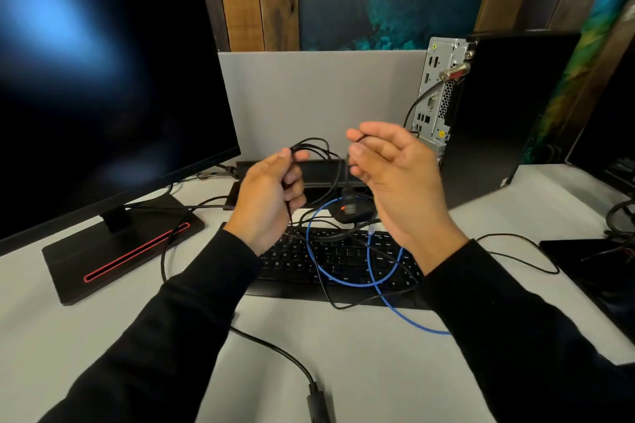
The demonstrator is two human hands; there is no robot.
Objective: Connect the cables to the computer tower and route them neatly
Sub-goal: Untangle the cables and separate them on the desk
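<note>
While both hands are raised above the black keyboard [338, 263], a looped bundle of thin black cable [314, 148] is gripped in the curled left hand [271, 194], and its strand is pinched at the fingertips of the right hand [395, 175]. Far right, the black computer tower [494, 106] stands with its metal port panel turned leftward, and a blue network cable [372, 282] is draped over the keyboard.

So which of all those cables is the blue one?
The blue cable is the one looping over the keyboard and running off under the right sleeve. Every other cable is black, including those both hands hold.
</note>
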